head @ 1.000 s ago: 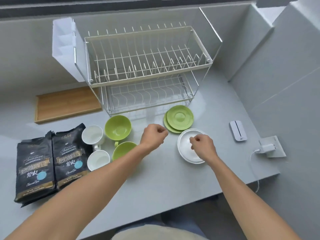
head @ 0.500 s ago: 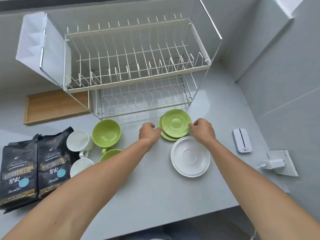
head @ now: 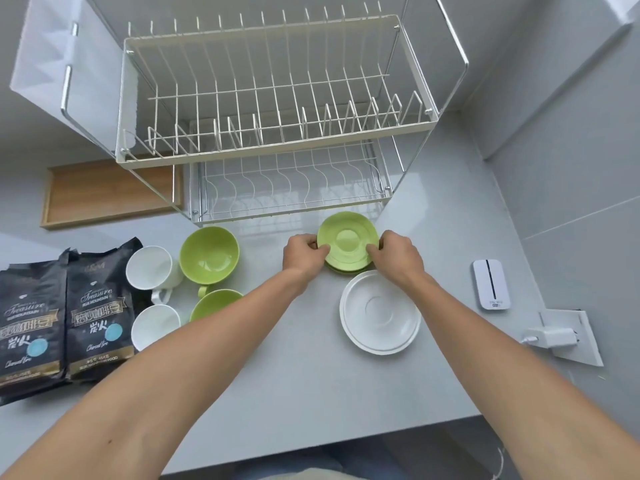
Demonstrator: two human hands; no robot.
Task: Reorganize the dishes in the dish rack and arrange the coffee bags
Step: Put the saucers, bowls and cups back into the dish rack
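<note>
Both hands, left hand (head: 302, 255) and right hand (head: 398, 257), pinch opposite rims of the top green saucer (head: 347, 241) on the table just before the empty dish rack (head: 277, 98), so lifting it level into a slot likely comes next.

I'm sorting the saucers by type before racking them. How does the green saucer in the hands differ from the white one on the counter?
The round green saucer is pinched at its rim by the left hand and right hand; the round white saucer is untouched. The green saucer sits over another green saucer; the white saucer lies by itself on the grey counter. The green saucer looks smaller. Both have a circular centre well.
</note>
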